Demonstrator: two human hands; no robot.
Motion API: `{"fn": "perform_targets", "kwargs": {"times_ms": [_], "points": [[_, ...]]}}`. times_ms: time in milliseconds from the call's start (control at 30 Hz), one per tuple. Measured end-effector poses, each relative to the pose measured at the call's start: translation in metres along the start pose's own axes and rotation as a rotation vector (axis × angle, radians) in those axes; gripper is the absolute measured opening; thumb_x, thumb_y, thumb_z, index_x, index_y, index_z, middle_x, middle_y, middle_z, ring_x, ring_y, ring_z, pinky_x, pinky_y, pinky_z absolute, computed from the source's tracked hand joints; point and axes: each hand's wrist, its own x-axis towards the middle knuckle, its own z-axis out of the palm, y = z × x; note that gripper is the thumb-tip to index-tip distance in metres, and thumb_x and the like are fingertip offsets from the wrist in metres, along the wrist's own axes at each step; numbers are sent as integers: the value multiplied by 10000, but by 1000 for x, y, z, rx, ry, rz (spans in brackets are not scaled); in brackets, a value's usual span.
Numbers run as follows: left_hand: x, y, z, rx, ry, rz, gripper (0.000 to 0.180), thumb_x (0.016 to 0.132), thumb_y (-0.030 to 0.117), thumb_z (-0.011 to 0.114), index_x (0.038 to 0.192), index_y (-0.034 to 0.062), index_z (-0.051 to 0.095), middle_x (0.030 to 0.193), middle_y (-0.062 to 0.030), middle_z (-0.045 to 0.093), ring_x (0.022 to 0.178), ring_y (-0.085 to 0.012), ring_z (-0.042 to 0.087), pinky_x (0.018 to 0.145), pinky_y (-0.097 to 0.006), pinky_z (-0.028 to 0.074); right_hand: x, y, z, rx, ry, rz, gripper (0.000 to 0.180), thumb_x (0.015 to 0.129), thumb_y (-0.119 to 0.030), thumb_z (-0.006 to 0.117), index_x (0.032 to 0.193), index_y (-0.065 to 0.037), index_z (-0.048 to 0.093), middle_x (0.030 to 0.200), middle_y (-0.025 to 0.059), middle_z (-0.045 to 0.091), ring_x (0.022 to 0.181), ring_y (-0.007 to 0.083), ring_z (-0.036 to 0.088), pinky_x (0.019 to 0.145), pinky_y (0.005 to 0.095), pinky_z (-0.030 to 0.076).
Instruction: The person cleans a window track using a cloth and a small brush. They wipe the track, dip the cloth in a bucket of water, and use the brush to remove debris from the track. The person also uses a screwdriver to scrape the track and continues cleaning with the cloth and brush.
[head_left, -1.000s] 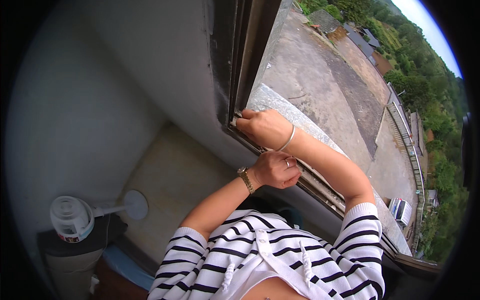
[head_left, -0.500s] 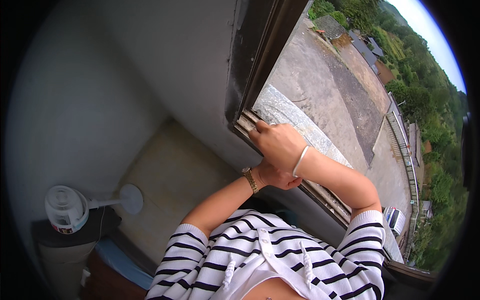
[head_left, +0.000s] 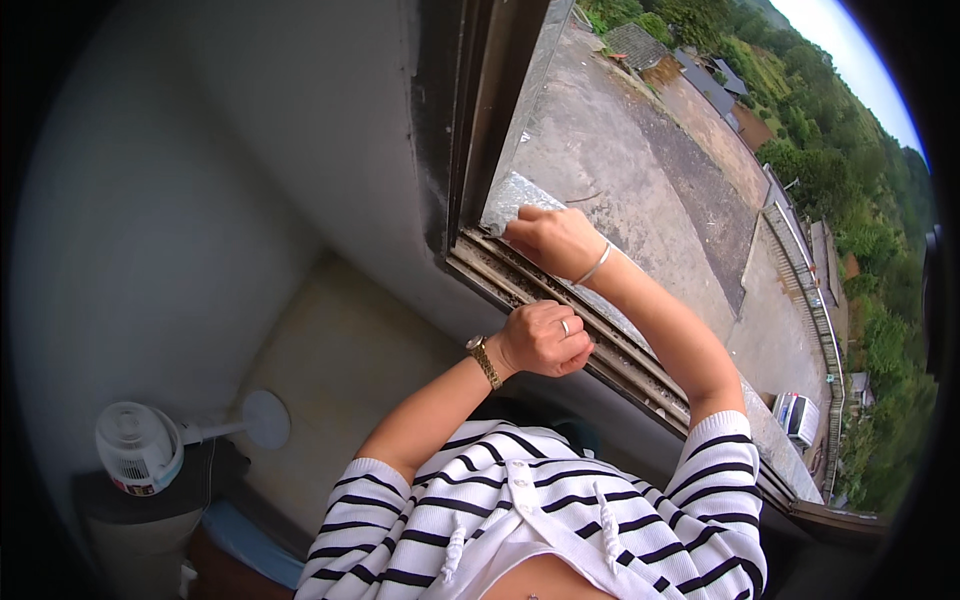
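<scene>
The right hand (head_left: pixel 553 240) lies at the far end of the window track (head_left: pixel 560 320), close to the dark window frame (head_left: pixel 470 120), and its fingers are pressed flat on something pale and grey there; I cannot tell if it grasps it. The left hand (head_left: pixel 543 340) is clenched into a loose fist and rests against the same track, nearer to the body. The track's long axis runs from the frame corner down toward the person's right, so the right hand is nearer to the corner.
</scene>
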Motion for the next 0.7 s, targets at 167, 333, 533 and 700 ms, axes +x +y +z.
{"fn": "perform_targets", "kwargs": {"times_ms": [167,333,533,700], "points": [[-7,0,0,29,14,-15,158,688,88,667,619,102,525,580,-17,473,500,-198,511,461,-309,423,-41,-16,-49,-34,-298,110,43,828,-141,610,829,-100,623,784,101,605,708,310,640,617,435,515],[-2,1,1,19,-33,-5,157,683,89,668,614,100,527,582,-23,491,504,-202,523,468,-315,433,-11,-5,-10,-6,52,-29,81,839,-137,607,911,-100,614,839,96,592,705,344,628,621,442,517],[-4,0,0,37,-8,-19,156,687,90,665,613,96,527,586,-28,507,509,-211,533,472,-321,435,-59,-20,-49,-210,-325,105,63,821,-167,641,807,-106,636,784,74,595,668,292,630,572,403,493],[-1,1,4,25,-47,-8,159,688,92,663,608,96,525,581,-29,482,509,-211,518,469,-319,426,-41,0,-17,-93,28,53,60,823,-163,643,836,-109,621,785,60,594,700,308,623,588,420,495]]}}
